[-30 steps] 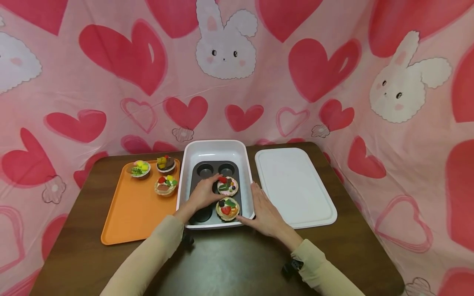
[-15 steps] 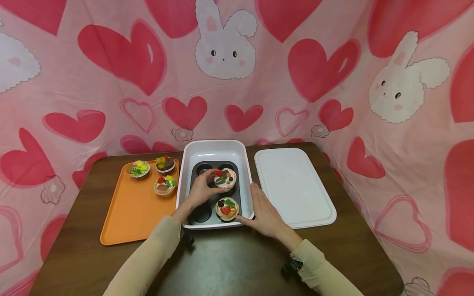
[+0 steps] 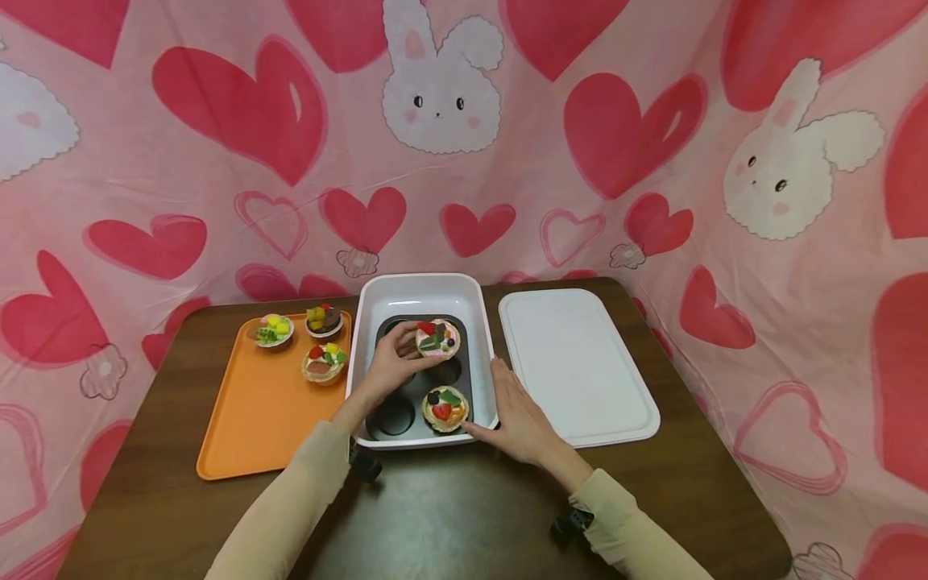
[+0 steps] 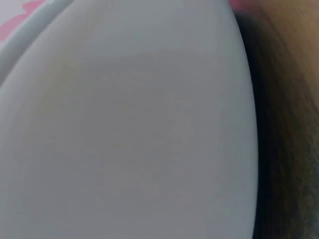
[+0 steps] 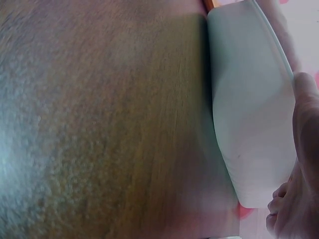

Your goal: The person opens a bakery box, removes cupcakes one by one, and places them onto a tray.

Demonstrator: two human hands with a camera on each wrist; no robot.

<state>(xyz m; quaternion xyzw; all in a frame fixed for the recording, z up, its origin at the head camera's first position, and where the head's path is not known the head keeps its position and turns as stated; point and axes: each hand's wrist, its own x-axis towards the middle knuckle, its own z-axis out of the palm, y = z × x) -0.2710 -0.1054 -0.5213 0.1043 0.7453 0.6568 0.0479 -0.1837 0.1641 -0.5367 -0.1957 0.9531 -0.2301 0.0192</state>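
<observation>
My left hand (image 3: pixel 387 366) pinches a fruit tart (image 3: pixel 438 341) with a strawberry and pink cream between thumb and fingers. It holds the tart over the back half of a dark muffin tin (image 3: pixel 419 395), tilted a little toward the head camera. Another fruit tart (image 3: pixel 445 411) sits in the tin's front right cup. The tin lies inside a deep white pan (image 3: pixel 422 282). Straight fingers of my right hand (image 3: pixel 524 423) lie along the pan's right rim, the thumb at its front corner. Only the pan's outer wall (image 4: pixel 149 129) fills most of the left wrist view.
An orange tray (image 3: pixel 254 419) to the left carries a green-topped cupcake (image 3: pixel 273 331), a chocolate one (image 3: pixel 323 321) and a fruit tart (image 3: pixel 324 365). A white board (image 3: pixel 583 366) lies right of the pan. A pink printed cloth (image 3: pixel 536 177) hangs behind the brown table (image 3: pixel 435 515).
My left hand has lifted the strawberry tart from the tin's middle right area and moved it toward the back, tilting it. The right hand stays at the pan's corner.
</observation>
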